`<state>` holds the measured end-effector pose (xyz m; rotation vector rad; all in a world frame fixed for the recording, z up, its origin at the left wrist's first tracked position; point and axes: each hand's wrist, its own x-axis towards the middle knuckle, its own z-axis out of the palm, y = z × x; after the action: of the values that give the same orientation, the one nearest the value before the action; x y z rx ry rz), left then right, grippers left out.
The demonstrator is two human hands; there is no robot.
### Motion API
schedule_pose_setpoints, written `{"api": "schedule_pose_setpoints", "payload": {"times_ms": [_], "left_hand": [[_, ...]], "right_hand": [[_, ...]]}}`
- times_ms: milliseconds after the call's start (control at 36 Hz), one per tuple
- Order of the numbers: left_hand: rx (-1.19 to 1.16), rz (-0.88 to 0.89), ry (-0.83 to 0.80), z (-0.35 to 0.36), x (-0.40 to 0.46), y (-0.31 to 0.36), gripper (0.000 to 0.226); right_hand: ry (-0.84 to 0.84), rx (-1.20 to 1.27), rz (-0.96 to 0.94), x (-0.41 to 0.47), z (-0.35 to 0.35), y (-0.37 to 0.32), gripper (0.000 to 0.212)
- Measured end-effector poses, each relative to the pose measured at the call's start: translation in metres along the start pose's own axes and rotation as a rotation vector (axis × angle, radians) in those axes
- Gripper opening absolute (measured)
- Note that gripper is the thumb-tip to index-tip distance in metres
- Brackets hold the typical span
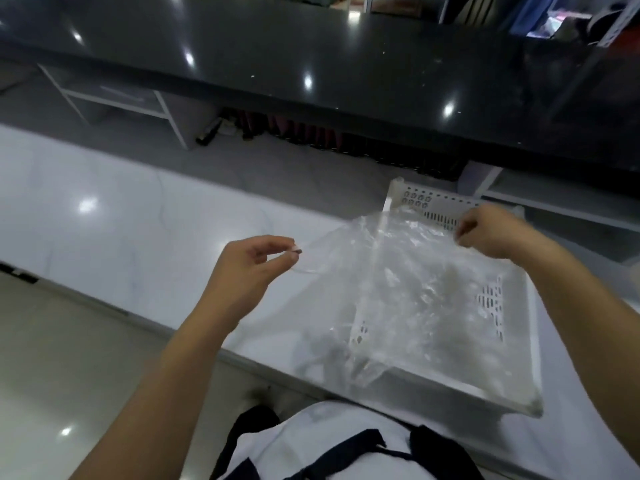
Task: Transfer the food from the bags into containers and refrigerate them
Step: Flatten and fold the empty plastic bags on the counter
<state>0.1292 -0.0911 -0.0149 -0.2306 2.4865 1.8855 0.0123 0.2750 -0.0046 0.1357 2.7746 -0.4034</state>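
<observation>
Clear plastic makes up the one bag [398, 289] in view, a single crumpled sheet stretched between two hands above the white tabletop [138, 220]. The left hand [249, 268] pinches the bag's left edge between thumb and forefinger, its other fingers loosely curled. The right hand [491, 233] grips the bag's far right edge with its fingers curled down over the plastic. Held this way, the bag hangs slack in the middle and drapes over one white plastic basket [519, 341], which sits on the tabletop just beneath it. The basket is rectangular, with slotted holes in its walls; its far wall shows above the bag and its right wall shows through the film. Whether any food is in the bag or the basket cannot be told, since the wrinkled plastic blurs what lies under it.

Behind the tabletop runs one long dark glossy counter [311, 64], with bright ceiling lights reflected in it. Under that counter stands a white frame [114, 102] on the left. At the bottom of the view is the person's white top with dark straps [346, 452]. To the left of the tabletop lies a pale, shiny floor [69, 358].
</observation>
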Motion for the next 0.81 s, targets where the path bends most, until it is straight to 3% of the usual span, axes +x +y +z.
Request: {"api": "schedule_pose_setpoints", "payload": {"times_ms": [194,333,500,611,694,806], "left_hand": [[-0.136,0.103,0.131,-0.089,0.01,0.01,0.014],[-0.134,0.01,0.182,-0.152,0.022,-0.023,0.018],[0.026,-0.172,0.355,-0.208,0.034,-0.086,0.035],[0.089,-0.215,0.519,-0.226,0.031,-0.096,0.059],[0.185,-0.1,0.506,-0.223,0.03,-0.09,0.067],[0.309,-0.038,0.372,-0.204,0.032,-0.07,0.076]], "right_hand": [[0.206,0.444,-0.147,-0.04,0.001,-0.081,0.01],[0.152,0.448,-0.179,-0.043,0.041,-0.16,0.011],[0.118,0.292,-0.046,-0.04,0.11,-0.235,0.007],[0.005,0.409,0.127,-0.051,0.161,-0.263,0.01],[-0.008,0.478,0.232,-0.056,0.184,-0.273,0.013],[0.077,0.444,0.289,-0.058,0.198,-0.28,0.014]]}}
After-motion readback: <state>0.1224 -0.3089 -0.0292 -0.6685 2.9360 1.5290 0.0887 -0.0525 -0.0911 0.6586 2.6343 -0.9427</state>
